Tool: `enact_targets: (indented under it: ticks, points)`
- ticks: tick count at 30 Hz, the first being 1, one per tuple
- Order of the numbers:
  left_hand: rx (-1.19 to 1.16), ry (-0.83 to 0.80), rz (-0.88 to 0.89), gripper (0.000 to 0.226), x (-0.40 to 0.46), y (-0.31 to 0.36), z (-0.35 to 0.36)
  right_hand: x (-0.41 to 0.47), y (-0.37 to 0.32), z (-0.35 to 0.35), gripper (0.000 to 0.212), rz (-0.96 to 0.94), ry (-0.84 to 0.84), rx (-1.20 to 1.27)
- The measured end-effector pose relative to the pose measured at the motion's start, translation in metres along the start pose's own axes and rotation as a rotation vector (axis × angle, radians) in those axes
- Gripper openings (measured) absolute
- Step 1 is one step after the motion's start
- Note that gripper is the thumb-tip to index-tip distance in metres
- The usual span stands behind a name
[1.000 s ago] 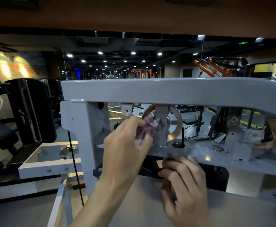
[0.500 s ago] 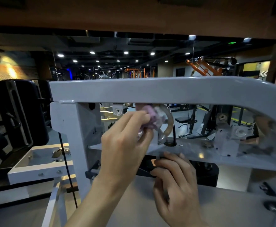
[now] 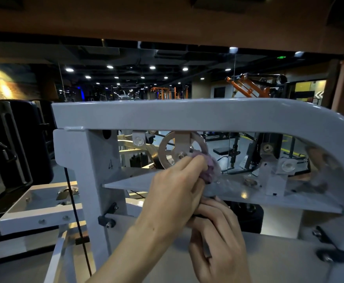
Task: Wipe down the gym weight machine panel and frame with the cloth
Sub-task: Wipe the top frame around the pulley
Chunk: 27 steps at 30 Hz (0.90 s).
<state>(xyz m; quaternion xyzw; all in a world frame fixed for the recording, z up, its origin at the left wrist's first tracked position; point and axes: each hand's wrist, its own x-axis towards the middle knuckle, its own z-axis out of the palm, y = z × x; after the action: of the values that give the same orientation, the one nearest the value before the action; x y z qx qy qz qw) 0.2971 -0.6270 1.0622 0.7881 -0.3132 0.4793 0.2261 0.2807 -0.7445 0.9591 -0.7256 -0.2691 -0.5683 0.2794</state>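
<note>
head view: worn on the head, facing forward and slightly down, close before the grey machine frame (image 3: 187, 113).

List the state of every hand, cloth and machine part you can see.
left hand: grips the cloth
cloth: bunched, pressed against pulley wheel and shelf
pulley wheel: upright in its bracket
right hand: fingers curled at the shelf's underside; what they hold is hidden
shelf: glossy
</note>
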Motion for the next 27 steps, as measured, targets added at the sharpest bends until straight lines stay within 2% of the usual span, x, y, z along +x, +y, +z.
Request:
enact_targets:
  ticks: [5,10,13,19,22,24,25,27]
  points:
    - [0.006,0.158,0.000,0.012,0.029,0.004,-0.009,0.002,-0.001,0.000,0.019,0.005,0.018,0.009]
    - [0.015,0.048,0.008,0.025,0.013,0.002,0.009,0.001,0.003,0.000,0.021,-0.006,0.013,0.005]
    - [-0.023,0.000,-0.021,0.023,-0.012,-0.008,0.009,0.000,0.005,0.000,0.021,-0.036,0.009,0.001]
    - [-0.055,0.159,0.033,0.013,0.009,-0.012,-0.019,-0.001,0.006,0.003,0.018,-0.027,0.043,0.008]
    - [-0.070,0.074,0.006,0.011,0.007,-0.018,-0.016,-0.001,0.007,0.003,0.020,-0.050,0.020,-0.007]
    - [-0.166,0.061,-0.047,0.013,-0.001,-0.021,-0.019,-0.001,0.010,0.001,0.021,-0.060,0.017,-0.009]
    - [-0.234,0.087,-0.088,0.014,-0.004,-0.024,-0.025,-0.002,0.011,0.001,0.021,-0.063,0.018,-0.009]
    - [-0.293,0.237,-0.156,0.018,-0.006,-0.027,-0.040,-0.004,0.013,0.002,0.021,-0.069,0.015,-0.015]
